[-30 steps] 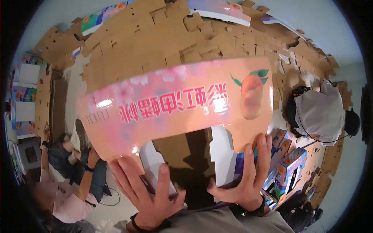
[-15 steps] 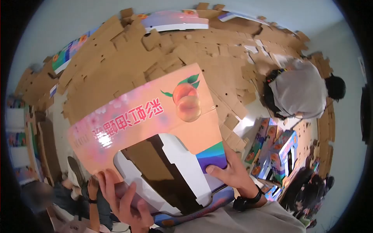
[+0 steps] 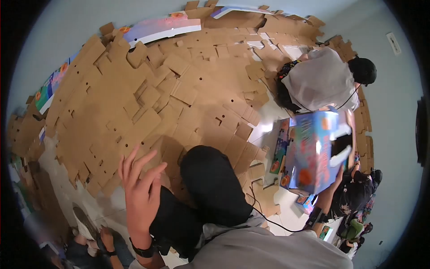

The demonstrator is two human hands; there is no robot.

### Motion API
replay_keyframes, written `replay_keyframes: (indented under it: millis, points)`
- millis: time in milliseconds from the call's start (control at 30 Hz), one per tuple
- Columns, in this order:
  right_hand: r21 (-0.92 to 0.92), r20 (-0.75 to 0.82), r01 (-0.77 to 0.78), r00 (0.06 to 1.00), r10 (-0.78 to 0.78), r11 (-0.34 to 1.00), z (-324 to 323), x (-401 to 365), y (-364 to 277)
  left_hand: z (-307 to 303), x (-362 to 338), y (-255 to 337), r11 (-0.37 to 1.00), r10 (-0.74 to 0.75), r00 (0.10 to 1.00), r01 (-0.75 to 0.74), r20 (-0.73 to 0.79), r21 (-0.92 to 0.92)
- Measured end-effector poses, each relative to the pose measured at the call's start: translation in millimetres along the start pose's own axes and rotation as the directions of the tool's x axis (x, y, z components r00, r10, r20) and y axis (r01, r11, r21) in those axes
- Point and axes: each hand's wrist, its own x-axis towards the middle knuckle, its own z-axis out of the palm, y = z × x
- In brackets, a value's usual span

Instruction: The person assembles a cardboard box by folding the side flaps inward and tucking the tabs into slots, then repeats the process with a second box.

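Item: left hand (image 3: pixel 142 197), 8 o'clock in my feed, raised, fingers spread, holding nothing; nearest thing, the flattened cardboard (image 3: pixel 112 112) behind it.
Item: black-clad knee (image 3: pixel 208 179), 6 o'clock, between the hands.
Item: right hand (image 3: pixel 337 180), 4 o'clock, closed at the near edge of a printed carton (image 3: pixel 311 150); blur and the carton hid the finger placement from me.
Item: said carton, 3 o'clock, tilted, its cut-out facing right. Handling note: I judged it best steadied by a firm grip on a sound wall, clear of the weaker cut-out rim, and moved slowly enough to avoid knocking its neighbour.
Item: second printed carton (image 3: pixel 281 148), just beside the first, on its left.
Item: person in a grey top (image 3: pixel 318 78), 2 o'clock, bent over beyond both cartons.
Item: printed sheet (image 3: pixel 165 30), 11 o'clock, farthest, by the wall (image 3: pixel 134 10).
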Motion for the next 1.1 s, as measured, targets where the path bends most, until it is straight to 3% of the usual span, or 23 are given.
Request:
replay_keyframes:
  millis: [33, 67, 100, 133, 167, 233, 267, 300, 333, 400, 433, 467, 533, 633, 667, 733, 767, 800, 833, 867, 933, 1000, 1100]
  points:
    - [-0.089, -0.093, 0.066, 0.993, -0.074, 0.994, -21, -6, -3, 0, -7, -12, 0.999, -0.038, 0.998, 0.038, 0.040, 0.006]
    - [-0.092, -0.259, -0.017, 0.966, -0.008, 0.996, -25, -25, -7, 0, -14, -24, 0.992, -0.109, 0.992, 0.113, 0.065, -0.056]
    - [0.006, 0.267, -0.163, 0.951, 0.156, 0.987, -95, -19, -15, 0, -19, -35, 0.975, -0.177, 0.981, 0.186, 0.084, -0.118]
    - [-0.119, -0.088, -0.173, 0.983, 0.163, 0.978, -142, -14, -6, 0, -24, -48, 0.948, -0.245, 0.964, 0.261, 0.104, -0.182]
    - [-0.142, -0.256, -0.228, 0.948, 0.187, 0.963, -136, -26, 6, -1, -29, -62, 0.942, -0.265, 0.956, 0.285, 0.127, -0.179]
    - [-0.055, -0.261, -0.324, 0.918, 0.299, 0.945, -117, -19, 28, -13, -35, -82, 0.927, -0.294, 0.902, 0.349, 0.315, -0.134]
    - [0.074, -0.222, -0.388, 0.892, 0.395, 0.919, -93, -10, 36, -21, -38, -91, 0.918, -0.311, 0.858, 0.383, 0.409, -0.104]
    - [0.074, -0.024, -0.444, 0.894, 0.446, 0.893, -67, 0, 54, -27, -33, -102, 0.936, -0.245, 0.836, 0.336, 0.490, -0.106]
    - [-0.133, -0.058, -0.441, 0.898, 0.437, 0.888, 6, 4, 67, -26, -29, -117, 0.946, -0.211, 0.826, 0.308, 0.523, -0.104]
    - [-0.491, 0.100, -0.364, 0.879, 0.466, 0.792, 116, 29, 91, -17, -20, -161, 0.967, -0.145, 0.794, 0.241, 0.590, -0.088]
    - [-0.659, 0.308, -0.148, 0.841, 0.444, 0.738, 171, 39, 98, -9, -18, -190, 0.992, -0.080, 0.807, 0.124, 0.585, -0.035]
    - [-0.740, 0.393, -0.034, 0.788, 0.473, 0.672, 229, 50, 106, -12, -7, -192, 0.988, -0.152, 0.779, 0.104, 0.608, 0.113]
    - [-0.738, 0.482, -0.022, 0.682, 0.550, 0.675, 333, 61, 138, -15, 22, -188, 0.915, -0.310, 0.730, 0.053, 0.609, 0.401]
    - [-0.715, 0.694, 0.315, 0.207, 0.690, 0.625, 445, 73, 225, 20, 32, -232, 0.826, -0.379, 0.683, -0.054, 0.624, 0.561]
    - [-0.655, 0.714, 0.376, 0.023, 0.700, 0.655, 468, 78, 272, 35, 25, -247, 0.833, -0.328, 0.728, -0.077, 0.602, 0.547]
    - [-0.692, 0.656, 0.373, -0.032, 0.754, 0.618, 509, 59, 368, 92, 9, -301, 0.878, -0.219, 0.831, -0.061, 0.512, 0.476]
    - [-0.544, 0.800, 0.462, 0.033, 0.599, 0.700, 520, 47, 415, 121, 7, -330, 0.920, -0.160, 0.872, -0.038, 0.462, 0.391]
    - [-0.411, 0.895, 0.545, 0.088, 0.437, 0.731, 527, 38, 456, 127, 14, -298, 0.855, -0.282, 0.863, 0.027, 0.420, 0.517]
    - [-0.511, 0.860, 0.403, 0.249, 0.446, 0.759, 542, 33, 481, 134, 16, -261, 0.781, -0.407, 0.833, 0.105, 0.374, 0.615]
    - [-0.594, 0.782, 0.243, 0.400, 0.479, 0.767, 556, 33, 502, 143, 13, -257, 0.759, -0.410, 0.852, 0.120, 0.326, 0.640]
    - [-0.625, 0.687, 0.010, 0.482, 0.544, 0.781, 566, 40, 523, 155, -2, -252, 0.728, -0.419, 0.875, 0.164, 0.243, 0.666]
    - [-0.533, 0.761, -0.104, 0.374, 0.530, 0.840, 588, 48, 528, 153, -7, -258, 0.748, -0.353, 0.907, 0.125, 0.231, 0.652]
    - [-0.459, 0.794, -0.353, 0.248, 0.555, 0.815, 610, 36, 548, 153, -11, -262, 0.758, -0.333, 0.922, 0.137, 0.198, 0.637]
